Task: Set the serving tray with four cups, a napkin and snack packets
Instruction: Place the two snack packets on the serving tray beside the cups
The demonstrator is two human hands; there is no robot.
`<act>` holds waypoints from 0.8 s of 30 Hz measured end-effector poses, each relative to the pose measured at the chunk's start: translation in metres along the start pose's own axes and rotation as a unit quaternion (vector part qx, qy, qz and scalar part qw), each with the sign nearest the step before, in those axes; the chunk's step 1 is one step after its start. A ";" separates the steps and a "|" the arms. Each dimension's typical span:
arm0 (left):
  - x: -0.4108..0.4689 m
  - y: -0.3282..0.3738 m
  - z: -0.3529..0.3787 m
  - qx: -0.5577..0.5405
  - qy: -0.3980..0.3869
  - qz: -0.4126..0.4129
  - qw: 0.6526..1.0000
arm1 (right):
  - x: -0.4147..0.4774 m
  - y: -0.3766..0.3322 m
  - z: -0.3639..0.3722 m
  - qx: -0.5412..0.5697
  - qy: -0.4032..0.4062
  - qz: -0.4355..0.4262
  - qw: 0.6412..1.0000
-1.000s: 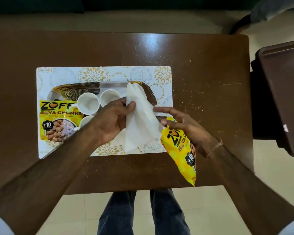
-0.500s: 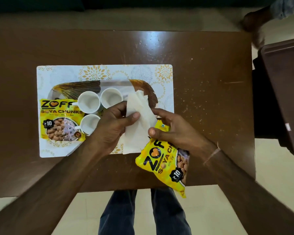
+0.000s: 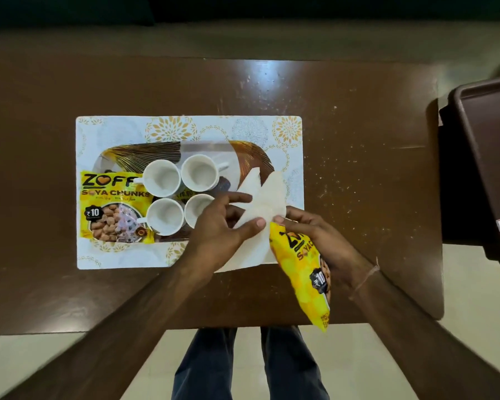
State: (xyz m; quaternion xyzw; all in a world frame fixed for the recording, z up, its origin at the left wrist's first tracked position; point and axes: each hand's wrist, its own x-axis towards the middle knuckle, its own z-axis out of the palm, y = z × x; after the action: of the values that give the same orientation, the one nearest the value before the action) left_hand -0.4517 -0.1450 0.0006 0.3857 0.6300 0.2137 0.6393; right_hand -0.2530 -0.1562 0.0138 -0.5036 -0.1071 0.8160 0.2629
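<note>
- Your left hand (image 3: 218, 229) pinches the napkin (image 3: 260, 197) over the tray's (image 3: 254, 155) right end.
- Your right hand (image 3: 324, 241) grips a packet (image 3: 300, 272), fingertips on the napkin.
- Four cups (image 3: 182, 194) and another packet (image 3: 113, 209) are on the tray.

Both forearms reach in from the near edge of the tabletop. The left hand (image 3: 217, 229) pinches with thumb and fingers (image 3: 237, 197) extended toward the right. The right hand (image 3: 321, 241) is curled closed, thumb tip nearly meeting the left thumb.
</note>
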 end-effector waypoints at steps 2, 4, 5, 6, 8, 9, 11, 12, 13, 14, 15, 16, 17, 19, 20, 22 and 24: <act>-0.002 -0.003 0.002 0.017 0.002 -0.012 1.000 | 0.002 0.002 -0.003 0.027 0.016 0.015 0.999; -0.006 -0.006 0.004 0.036 -0.002 -0.006 0.999 | 0.005 0.001 -0.003 0.012 0.041 0.017 0.999; -0.008 -0.007 0.006 0.057 -0.002 0.010 0.998 | 0.006 0.000 -0.003 -0.011 0.053 0.011 0.998; -0.010 -0.006 0.006 0.090 -0.002 0.036 0.995 | 0.008 -0.003 -0.004 -0.038 0.061 0.000 0.997; -0.011 -0.006 0.007 0.154 -0.004 0.089 0.984 | 0.012 -0.011 -0.006 -0.090 0.059 -0.013 0.994; -0.011 -0.006 0.008 0.169 -0.002 0.103 0.980 | 0.015 -0.016 -0.005 -0.117 0.052 -0.013 0.992; -0.010 -0.009 0.009 0.159 0.013 0.095 0.983 | 0.020 -0.025 -0.002 -0.159 0.046 -0.012 0.986; -0.011 -0.012 0.011 0.137 0.027 0.073 0.987 | 0.024 -0.028 -0.001 -0.164 0.054 -0.013 0.985; -0.015 -0.016 0.014 0.105 0.048 0.040 0.992 | 0.027 -0.031 0.001 -0.156 0.068 -0.015 0.985; -0.021 -0.021 0.017 0.066 0.075 -0.001 0.995 | 0.030 -0.032 0.002 -0.140 0.087 -0.017 0.986; -0.026 -0.026 0.020 0.006 0.103 -0.048 0.994 | 0.034 -0.034 0.002 -0.115 0.106 -0.018 0.987; -0.032 -0.032 0.023 -0.079 0.126 -0.096 0.984 | 0.038 -0.035 0.001 -0.086 0.124 -0.017 0.988; -0.035 -0.036 0.025 -0.172 0.145 -0.142 0.964 | 0.043 -0.035 0.002 -0.057 0.138 -0.014 0.989; -0.038 -0.042 0.029 -0.314 0.171 -0.197 0.913 | 0.053 -0.033 0.004 -0.026 0.160 -0.009 0.987; -0.037 -0.043 0.031 -0.358 0.181 -0.212 0.891 | 0.057 -0.032 0.007 -0.020 0.170 -0.009 0.985; -0.032 -0.041 0.035 -0.410 0.199 -0.231 0.859 | 0.067 -0.028 0.012 -0.026 0.191 -0.023 0.981; -0.025 -0.038 0.040 -0.424 0.212 -0.249 0.845 | 0.075 -0.023 0.013 -0.096 0.223 -0.067 0.968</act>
State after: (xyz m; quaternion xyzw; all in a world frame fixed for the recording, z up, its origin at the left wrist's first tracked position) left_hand -0.4238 -0.1969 -0.0160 -0.1471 0.6733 0.3699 0.6230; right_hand -0.2834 -0.0953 -0.0271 -0.6876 -0.1566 0.6493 0.2847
